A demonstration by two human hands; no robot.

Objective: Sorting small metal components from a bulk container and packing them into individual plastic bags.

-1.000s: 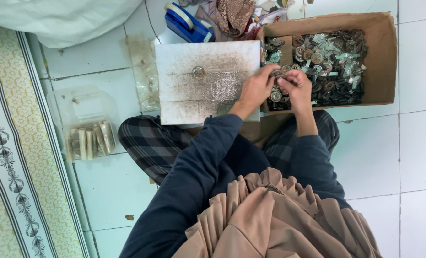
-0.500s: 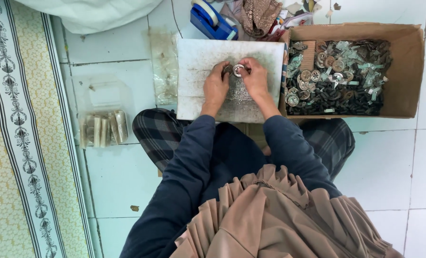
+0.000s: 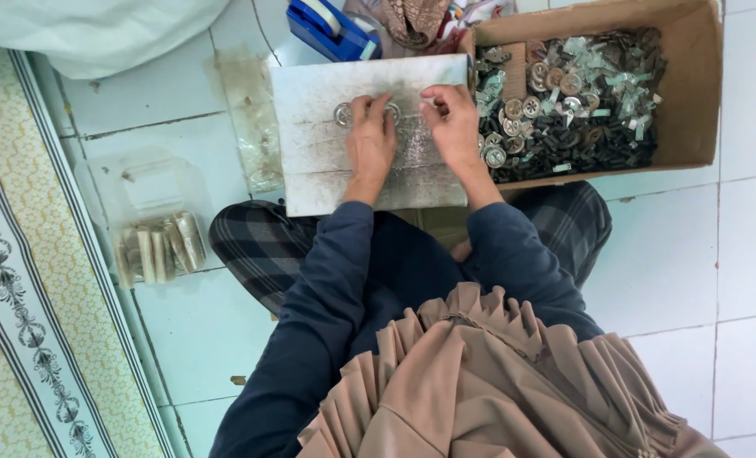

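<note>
Head view: right hand [image 3: 452,127] newly off disc [image 3: 344,114].

There's a blue tape dispenser [image 3: 331,27] up top, a clear bag of stacked packets [image 3: 159,248] on the tiled floor [image 3: 691,271], patterned rug [image 3: 22,322] alongside.

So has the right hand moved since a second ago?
Yes. The right hand has come out of the cardboard box and moved left onto the white board, beside the left hand.
</note>
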